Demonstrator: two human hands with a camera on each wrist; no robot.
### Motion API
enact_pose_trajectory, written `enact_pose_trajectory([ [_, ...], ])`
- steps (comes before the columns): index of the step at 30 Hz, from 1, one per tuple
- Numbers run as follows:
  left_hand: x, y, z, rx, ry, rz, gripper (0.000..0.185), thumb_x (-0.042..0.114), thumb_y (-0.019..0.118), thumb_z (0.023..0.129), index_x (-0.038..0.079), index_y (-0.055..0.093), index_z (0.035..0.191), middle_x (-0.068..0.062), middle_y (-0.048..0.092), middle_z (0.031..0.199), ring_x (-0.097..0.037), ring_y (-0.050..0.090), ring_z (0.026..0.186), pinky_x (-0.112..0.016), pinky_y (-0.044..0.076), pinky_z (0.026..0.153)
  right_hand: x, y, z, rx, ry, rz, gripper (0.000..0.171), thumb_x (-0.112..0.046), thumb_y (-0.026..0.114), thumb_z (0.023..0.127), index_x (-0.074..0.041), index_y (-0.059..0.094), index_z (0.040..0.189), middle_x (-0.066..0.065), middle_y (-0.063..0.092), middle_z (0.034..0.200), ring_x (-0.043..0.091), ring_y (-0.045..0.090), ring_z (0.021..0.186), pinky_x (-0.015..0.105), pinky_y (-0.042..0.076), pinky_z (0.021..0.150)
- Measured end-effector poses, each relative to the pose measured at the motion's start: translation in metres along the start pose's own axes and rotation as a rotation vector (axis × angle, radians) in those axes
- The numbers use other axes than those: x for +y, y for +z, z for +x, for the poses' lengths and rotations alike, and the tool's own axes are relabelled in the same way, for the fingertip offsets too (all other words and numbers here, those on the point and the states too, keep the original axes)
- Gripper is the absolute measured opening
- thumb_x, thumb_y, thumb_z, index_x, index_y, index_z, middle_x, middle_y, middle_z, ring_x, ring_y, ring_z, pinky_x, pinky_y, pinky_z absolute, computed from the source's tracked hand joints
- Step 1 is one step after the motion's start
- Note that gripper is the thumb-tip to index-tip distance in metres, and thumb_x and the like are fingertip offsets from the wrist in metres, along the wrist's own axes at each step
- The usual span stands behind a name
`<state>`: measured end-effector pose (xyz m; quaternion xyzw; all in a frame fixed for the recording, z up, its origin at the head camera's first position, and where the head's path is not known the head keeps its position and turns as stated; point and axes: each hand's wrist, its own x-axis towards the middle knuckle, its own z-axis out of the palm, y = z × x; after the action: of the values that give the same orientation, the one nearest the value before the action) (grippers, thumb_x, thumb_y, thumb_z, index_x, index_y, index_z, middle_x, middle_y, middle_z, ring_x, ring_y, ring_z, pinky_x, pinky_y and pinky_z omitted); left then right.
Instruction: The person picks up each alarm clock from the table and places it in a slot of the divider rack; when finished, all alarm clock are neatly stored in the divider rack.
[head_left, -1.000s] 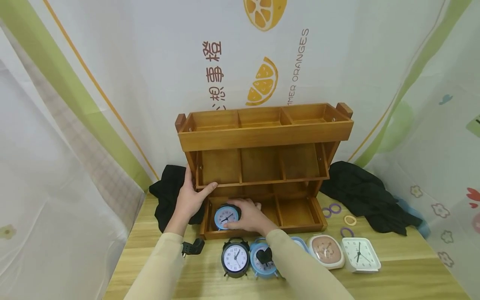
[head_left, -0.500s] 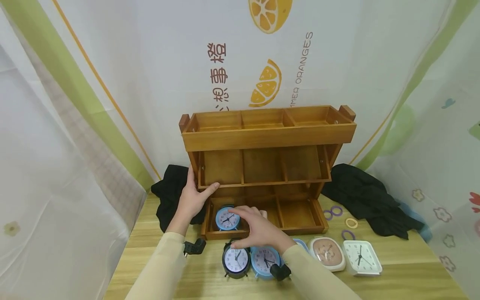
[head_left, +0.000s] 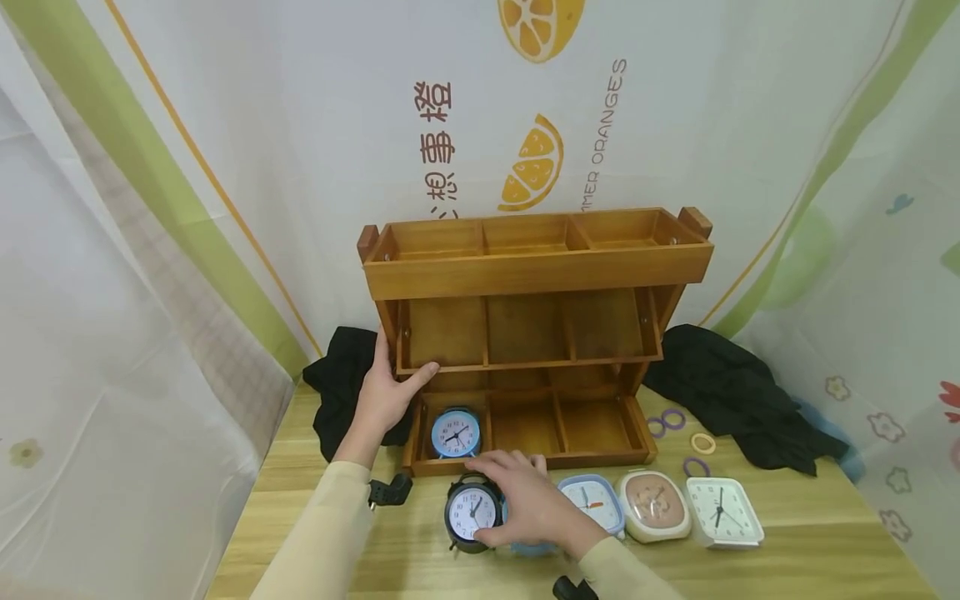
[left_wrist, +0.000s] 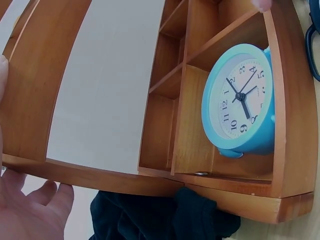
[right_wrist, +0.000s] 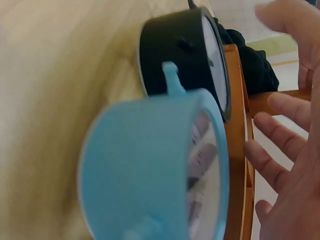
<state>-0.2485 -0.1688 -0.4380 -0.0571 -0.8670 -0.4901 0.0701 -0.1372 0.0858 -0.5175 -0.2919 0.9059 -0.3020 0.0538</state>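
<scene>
A tiered wooden box (head_left: 536, 271) stands at the back, its left side held by my left hand (head_left: 378, 400), thumb in front and fingers behind. In the bottom tier's left compartment a blue twin-bell alarm clock (head_left: 456, 433) leans back, dial up; the left wrist view shows this clock (left_wrist: 240, 100) close. My right hand (head_left: 528, 500) hovers over the front row with fingers spread, holding nothing. Below it are a black alarm clock (head_left: 468, 515) and a second blue alarm clock (right_wrist: 145, 165), the latter mostly hidden by the hand in the head view.
Rightward along the row lie a light-blue square clock (head_left: 592, 504), a cream clock with a brown dial (head_left: 654, 506) and a white square clock (head_left: 723, 510). Several rings (head_left: 702, 443) lie behind them. Black cloths (head_left: 341, 375) sit on both sides of the box.
My right hand has let go of the blue clock in the left compartment and moved down toward me, over the front row of clocks. My left hand keeps its hold on the box.
</scene>
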Motion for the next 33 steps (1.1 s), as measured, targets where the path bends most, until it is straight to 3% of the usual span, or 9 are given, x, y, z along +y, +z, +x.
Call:
enact_pose_trajectory([
  [7, 0.000, 0.000, -0.001, -0.006, -0.012, 0.005, 0.115, 0.057, 0.075, 0.092, 0.039, -0.010, 0.167, -0.011, 0.022, 0.172, -0.040, 0.033, 0.152, -0.060, 0.032, 0.120, -0.004, 0.018, -0.002, 0.014, 0.029, -0.168, 0.087, -0.062, 0.087, 0.073, -0.027, 0.059, 0.148, -0.007, 0.057, 0.146, 0.028, 0.055, 0.127, 0.058, 0.035, 0.096],
  [12, -0.001, 0.001, -0.002, -0.007, -0.007, -0.002, 0.115, 0.057, 0.076, 0.091, 0.039, -0.009, 0.167, -0.010, 0.021, 0.173, -0.041, 0.032, 0.153, -0.062, 0.030, 0.120, -0.005, 0.028, -0.003, 0.018, 0.048, -0.235, 0.087, -0.063, 0.089, 0.069, -0.028, 0.061, 0.144, -0.009, 0.061, 0.137, 0.022, 0.057, 0.117, 0.057, 0.036, 0.096],
  [18, 0.000, 0.000, -0.001, 0.001, 0.008, -0.011, 0.114, 0.056, 0.077, 0.091, 0.042, -0.008, 0.166, -0.010, 0.026, 0.171, -0.041, 0.037, 0.150, -0.062, 0.034, 0.118, -0.005, 0.030, -0.001, 0.037, 0.067, -0.219, 0.088, -0.060, 0.093, 0.066, -0.028, 0.062, 0.142, -0.010, 0.062, 0.133, 0.025, 0.059, 0.117, 0.058, 0.035, 0.097],
  [26, 0.001, 0.000, -0.001, 0.006, 0.005, -0.017, 0.114, 0.054, 0.077, 0.091, 0.041, -0.008, 0.167, -0.011, 0.028, 0.170, -0.040, 0.041, 0.148, -0.061, 0.037, 0.116, -0.006, 0.033, -0.001, 0.053, 0.099, -0.192, 0.089, -0.060, 0.094, 0.064, -0.027, 0.063, 0.140, -0.011, 0.063, 0.131, 0.018, 0.057, 0.112, 0.056, 0.036, 0.096],
  [33, 0.003, 0.000, -0.001, 0.004, -0.001, -0.023, 0.114, 0.053, 0.078, 0.091, 0.041, -0.007, 0.167, -0.011, 0.030, 0.169, -0.040, 0.042, 0.147, -0.060, 0.037, 0.116, -0.002, 0.037, -0.001, 0.060, 0.119, -0.113, 0.087, -0.057, 0.095, 0.064, -0.027, 0.064, 0.139, -0.011, 0.063, 0.131, 0.018, 0.058, 0.113, 0.060, 0.036, 0.097],
])
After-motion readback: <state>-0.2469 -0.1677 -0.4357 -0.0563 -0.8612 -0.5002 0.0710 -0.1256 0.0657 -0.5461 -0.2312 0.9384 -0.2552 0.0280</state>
